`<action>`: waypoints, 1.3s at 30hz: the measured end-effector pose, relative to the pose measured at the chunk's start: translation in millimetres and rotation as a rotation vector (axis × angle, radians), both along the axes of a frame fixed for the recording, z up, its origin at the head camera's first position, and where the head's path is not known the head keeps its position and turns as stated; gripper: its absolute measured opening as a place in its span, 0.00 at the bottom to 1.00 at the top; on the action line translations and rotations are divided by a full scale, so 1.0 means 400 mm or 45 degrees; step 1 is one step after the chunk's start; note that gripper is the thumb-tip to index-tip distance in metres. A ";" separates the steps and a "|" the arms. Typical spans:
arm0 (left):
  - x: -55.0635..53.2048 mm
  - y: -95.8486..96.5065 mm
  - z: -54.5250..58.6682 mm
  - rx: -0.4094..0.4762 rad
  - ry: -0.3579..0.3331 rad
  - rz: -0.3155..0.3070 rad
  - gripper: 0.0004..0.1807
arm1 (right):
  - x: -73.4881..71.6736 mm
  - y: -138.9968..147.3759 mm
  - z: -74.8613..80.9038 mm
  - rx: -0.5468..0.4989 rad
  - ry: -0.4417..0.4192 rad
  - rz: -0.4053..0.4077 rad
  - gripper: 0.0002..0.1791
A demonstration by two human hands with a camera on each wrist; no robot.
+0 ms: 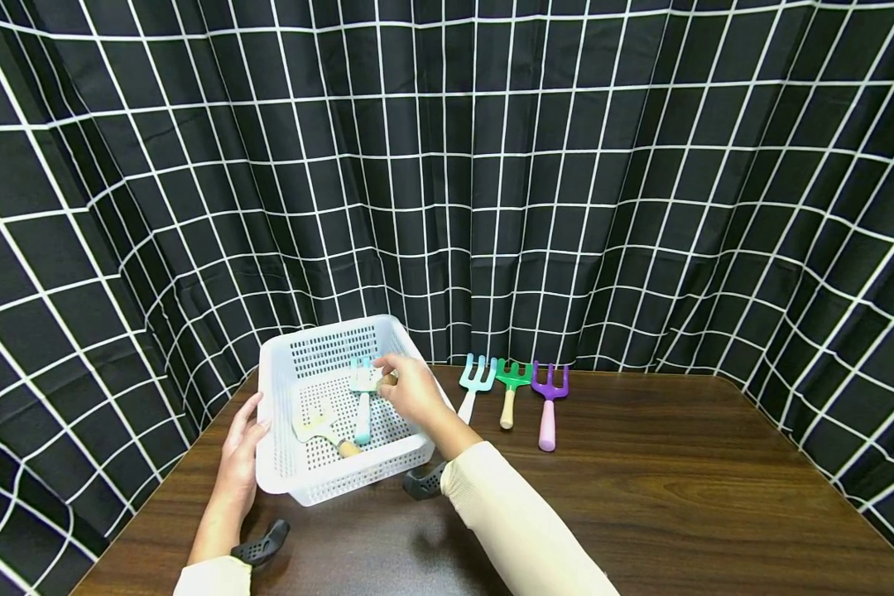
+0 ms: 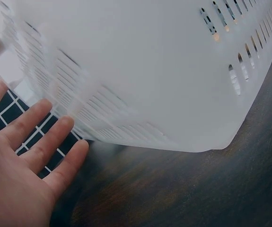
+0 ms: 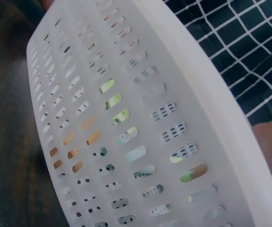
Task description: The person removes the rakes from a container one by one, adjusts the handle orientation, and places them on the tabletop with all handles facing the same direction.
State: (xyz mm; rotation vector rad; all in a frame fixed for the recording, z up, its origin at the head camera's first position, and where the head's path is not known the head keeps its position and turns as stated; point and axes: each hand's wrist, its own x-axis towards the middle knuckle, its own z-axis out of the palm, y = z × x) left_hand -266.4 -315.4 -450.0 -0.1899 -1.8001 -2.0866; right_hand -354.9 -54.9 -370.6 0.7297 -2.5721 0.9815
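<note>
A white slotted plastic basket stands tilted on the table. My left hand is at its left wall; in the left wrist view the fingers are straight and spread beside the basket. My right hand reaches over the right rim and pinches a wooden-handled tool, its head mostly hidden. Inside the basket lie a light blue hand fork and a pale yellow-green garden tool with a wooden handle. The right wrist view shows mainly the basket wall, with tool colours through its slots.
Right of the basket, three hand forks lie in a row on the brown table: a light blue one, a green one with a wooden handle, and a purple one with a pink handle. A black gridded curtain hangs behind.
</note>
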 end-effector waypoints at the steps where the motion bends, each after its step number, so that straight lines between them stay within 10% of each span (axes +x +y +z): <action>1: 0.001 0.000 0.000 0.000 0.001 -0.002 0.26 | -0.001 0.000 0.000 -0.017 0.004 -0.015 0.17; 20: 0.005 -0.002 0.000 -0.002 -0.005 0.004 0.26 | -0.001 0.008 -0.005 -0.426 0.137 -0.193 0.09; 39: -0.005 0.001 0.002 0.027 0.016 0.002 0.26 | 0.022 0.053 0.004 -0.824 0.479 -0.039 0.11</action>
